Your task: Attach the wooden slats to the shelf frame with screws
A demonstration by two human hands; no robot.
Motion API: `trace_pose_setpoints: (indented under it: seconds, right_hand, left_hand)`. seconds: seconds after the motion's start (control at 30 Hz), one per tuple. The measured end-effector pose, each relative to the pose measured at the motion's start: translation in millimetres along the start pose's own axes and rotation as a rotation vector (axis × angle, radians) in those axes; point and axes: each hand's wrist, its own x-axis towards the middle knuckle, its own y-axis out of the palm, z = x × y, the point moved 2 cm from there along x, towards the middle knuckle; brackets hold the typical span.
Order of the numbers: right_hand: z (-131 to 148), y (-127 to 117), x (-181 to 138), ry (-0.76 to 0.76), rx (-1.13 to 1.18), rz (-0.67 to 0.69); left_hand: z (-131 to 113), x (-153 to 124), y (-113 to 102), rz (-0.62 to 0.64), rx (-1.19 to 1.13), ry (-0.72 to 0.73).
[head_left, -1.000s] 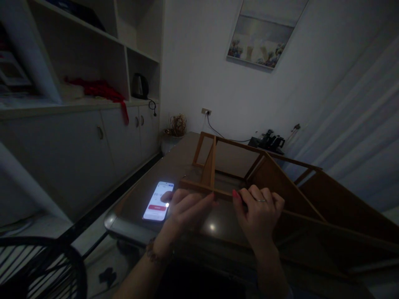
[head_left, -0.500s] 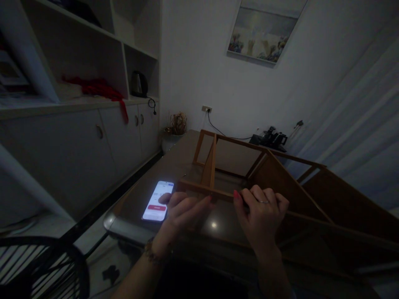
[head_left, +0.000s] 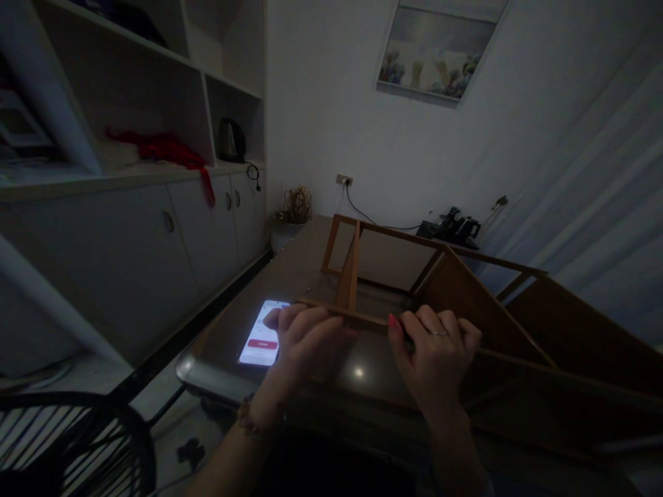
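Note:
A brown wooden shelf unit [head_left: 351,273] lies on its side on the table, with its near rail running towards me. My right hand [head_left: 435,345], a ring on one finger, is closed around that rail, thumb on the near side. Further left along the same rail is my left hand [head_left: 305,342], its fingers curled over the wood and slightly blurred. What lies under its fingers is partly hidden. Beside the left hand a lit phone [head_left: 257,348] rests on the table, one corner covered by the fingers.
The brown table [head_left: 228,338] has a rounded metal near corner. A black slatted chair [head_left: 77,435] stands at lower left. White cabinets [head_left: 114,255] line the left wall, holding a kettle [head_left: 231,140] and red cloth [head_left: 166,150]. Behind the table sits a potted dried plant [head_left: 296,207].
My left hand's fingers have drawn in and curled more over the rail; its index finger reached further right before. My right hand keeps its place on the rail.

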Motion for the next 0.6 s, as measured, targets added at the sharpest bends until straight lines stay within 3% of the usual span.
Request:
trace_pose_setpoints:
  seconds: [0.1,0.37,0.6]
  right_hand:
    - [0,1,0,-0.002,0.001,-0.003]
    - [0,1,0,0.005,0.014,-0.002]
    - [-1,0,-1,0.009,0.010,0.003]
  left_hand:
    - [0,6,0,0.004,0.009,-0.047]
    - [0,13,-4,0.283,0.026,-0.093]
    - [0,24,-2,0.345,-0.075,-0.079]
